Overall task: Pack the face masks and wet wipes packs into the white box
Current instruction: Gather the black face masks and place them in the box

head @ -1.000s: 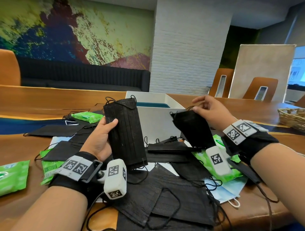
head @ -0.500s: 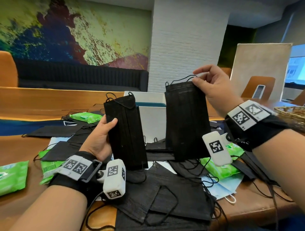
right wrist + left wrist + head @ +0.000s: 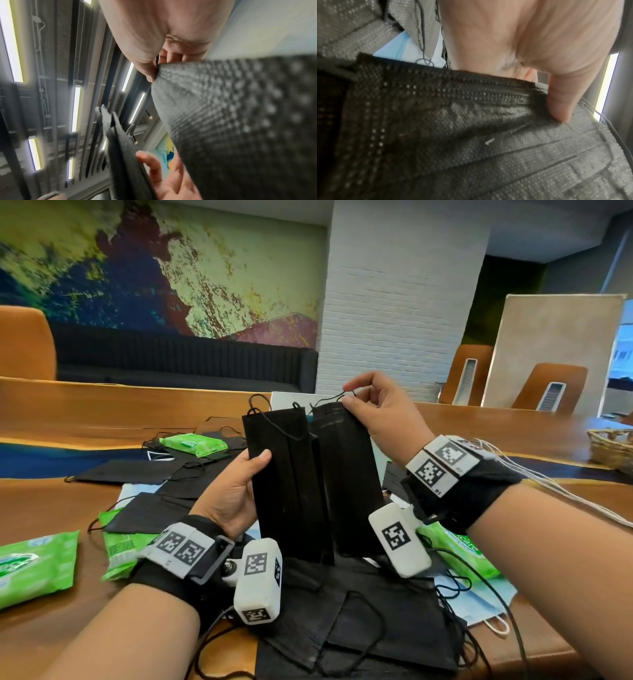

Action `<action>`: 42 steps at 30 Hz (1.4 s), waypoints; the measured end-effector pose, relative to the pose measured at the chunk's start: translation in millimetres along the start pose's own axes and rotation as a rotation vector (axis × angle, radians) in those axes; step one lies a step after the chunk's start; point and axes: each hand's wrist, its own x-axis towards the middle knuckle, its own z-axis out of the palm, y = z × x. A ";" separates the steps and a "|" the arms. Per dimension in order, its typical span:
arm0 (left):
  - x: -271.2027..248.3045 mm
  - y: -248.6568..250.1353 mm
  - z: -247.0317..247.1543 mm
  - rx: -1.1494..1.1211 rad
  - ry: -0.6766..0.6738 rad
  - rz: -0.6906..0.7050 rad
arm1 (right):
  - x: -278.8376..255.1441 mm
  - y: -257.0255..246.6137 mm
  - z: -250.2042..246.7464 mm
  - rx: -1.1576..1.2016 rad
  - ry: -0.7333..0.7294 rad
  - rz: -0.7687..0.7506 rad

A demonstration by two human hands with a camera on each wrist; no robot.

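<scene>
My left hand (image 3: pixel 236 491) grips a black face mask (image 3: pixel 287 487) upright by its left edge, thumb on its front (image 3: pixel 559 102). Right beside it hangs a second black mask (image 3: pixel 349 474), pinched at its top corner by my right hand (image 3: pixel 373 412); the pinch shows in the right wrist view (image 3: pixel 152 73). The two masks touch edge to edge. Behind them only a strip of the white box (image 3: pixel 291 400) shows. More black masks (image 3: pixel 359 628) lie heaped on the table below. Green wet wipes packs lie at the left (image 3: pixel 34 570), far left centre (image 3: pixel 193 444) and right (image 3: pixel 459 553).
A light blue mask (image 3: pixel 486 607) peeks from under the pile at the right. A wicker basket (image 3: pixel 613 448) stands at the table's far right edge. Chairs and a dark sofa stand beyond the wooden table (image 3: pixel 85 419).
My right hand lifted its mask off the pile, let it hang unfolded, then carried it left until it meets the mask in my left hand. The left hand has shifted slightly right.
</scene>
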 end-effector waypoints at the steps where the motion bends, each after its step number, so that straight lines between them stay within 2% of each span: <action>1: 0.5 -0.7 0.4 -0.004 -0.003 -0.005 | 0.6 -0.7 5.0 0.033 -0.004 -0.002; 8: 2.6 -1.9 2.9 -0.013 -0.024 -0.020 | -5.0 -0.7 30.9 0.231 -0.031 0.003; 12: 6.6 -1.0 -0.5 0.033 0.049 0.036 | -10.1 2.0 33.9 0.290 -0.035 0.039; 15: 11.0 2.5 -5.0 0.033 0.118 0.101 | -17.0 5.2 31.8 0.321 -0.120 0.163; 18: 13.7 4.5 -7.4 0.015 0.164 0.160 | -24.9 17.9 32.9 0.206 -0.277 0.270; 24: 13.0 -3.6 -0.9 0.124 0.158 0.202 | -35.5 39.3 47.8 0.115 -0.404 0.398; 31: 13.7 -8.5 -3.8 0.103 0.144 0.126 | -41.5 51.0 57.6 0.046 -0.345 0.446; 35: 14.8 -6.9 -5.6 0.189 0.095 0.108 | -38.9 51.8 59.7 0.238 -0.237 0.454; 39: 14.8 -1.9 -2.7 0.224 0.086 0.177 | -35.3 43.4 58.0 0.513 -0.170 0.418; 40: 15.3 -1.5 -3.4 0.218 0.088 0.184 | -34.8 42.6 58.0 0.539 -0.171 0.411; 42: 15.5 -2.2 -5.2 0.201 0.090 0.175 | -34.7 44.5 58.6 0.447 -0.188 0.410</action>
